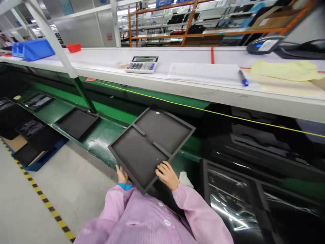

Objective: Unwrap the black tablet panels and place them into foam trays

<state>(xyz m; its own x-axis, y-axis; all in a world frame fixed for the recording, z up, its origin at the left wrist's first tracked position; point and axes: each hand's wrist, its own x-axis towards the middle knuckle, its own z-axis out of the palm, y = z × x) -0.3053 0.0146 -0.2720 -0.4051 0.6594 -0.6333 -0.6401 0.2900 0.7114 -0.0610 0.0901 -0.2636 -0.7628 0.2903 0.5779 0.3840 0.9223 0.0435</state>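
Note:
I hold a dark grey foam tray (pixel 152 145) with two shallow compartments, tilted above the green conveyor belt (pixel 101 134). My left hand (pixel 122 176) grips its near left edge from below, mostly hidden by the tray. My right hand (pixel 167 174) is closed on the near right edge, fingers curled over the rim. Both sleeves are pink. A white crumpled bit (pixel 185 179) shows just beside my right wrist.
More black trays (pixel 77 122) (pixel 38 100) lie along the belt to the left. Glossy black trays (pixel 243 200) sit at right. The white shelf (pixel 203 88) above carries a calculator (pixel 142 64), papers, a blue pen (pixel 243 78), yellow cloth (pixel 284 70), blue bin (pixel 34 49).

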